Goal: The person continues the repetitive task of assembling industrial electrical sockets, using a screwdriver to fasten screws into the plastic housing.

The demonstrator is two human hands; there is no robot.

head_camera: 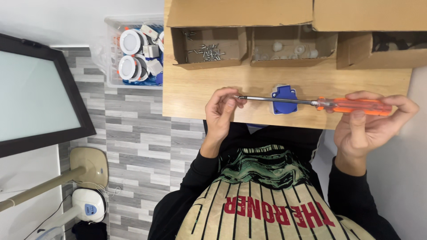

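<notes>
Held level over the table (191, 95) edge, just above a blue socket (284, 99): screwdriver (311, 103), orange handle wrapped by right hand (371, 122), tip pinched in left hand (221, 113) fingers. Probably light, stiff, slick along the steel shaft; best gripped at the handle.

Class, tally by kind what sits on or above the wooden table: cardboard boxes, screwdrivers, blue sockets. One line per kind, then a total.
Cardboard boxes: 3
Orange-handled screwdriver, held by the right hand, tip at the left hand: 1
Blue socket: 1
Total: 5
</notes>
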